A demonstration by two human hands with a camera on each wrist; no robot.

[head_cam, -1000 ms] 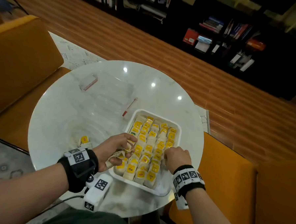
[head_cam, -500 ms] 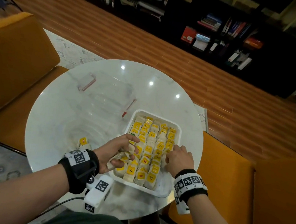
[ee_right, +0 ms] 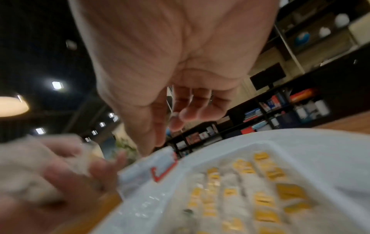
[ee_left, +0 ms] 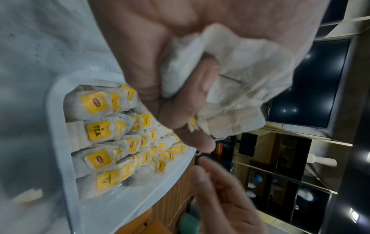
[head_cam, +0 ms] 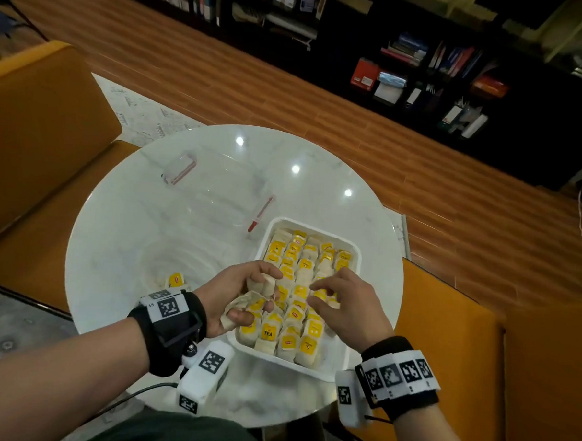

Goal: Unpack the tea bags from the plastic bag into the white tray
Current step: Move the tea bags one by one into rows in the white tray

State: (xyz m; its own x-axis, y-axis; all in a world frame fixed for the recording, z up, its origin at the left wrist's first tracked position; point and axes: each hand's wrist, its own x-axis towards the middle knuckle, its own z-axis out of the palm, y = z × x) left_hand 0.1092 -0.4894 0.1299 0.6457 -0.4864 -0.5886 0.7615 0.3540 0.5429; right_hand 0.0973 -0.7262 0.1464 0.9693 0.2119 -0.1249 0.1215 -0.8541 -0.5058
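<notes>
While left hand (head_cam: 235, 295) grips tea bags (head_cam: 260, 291) — right hand (head_cam: 342, 307) hovers open.

The left hand (ee_left: 160, 66) fills the upper part of the left wrist view, its fingers and thumb curled round a bunch of pale paper tea bags (ee_left: 236, 82) that bulges out to the right of the thumb. Below and to the left sits the white tray (ee_left: 60, 142), packed with rows of tea bags bearing yellow tags (ee_left: 98, 129), one of which reads TEA. The tray rests on a pale table top (ee_left: 40, 39). At the bottom, blurred, the right hand (ee_left: 224, 199) reaches in with loosely spread fingers, holding nothing. Dark shelving (ee_left: 280, 166) stands behind, at the right.
</notes>
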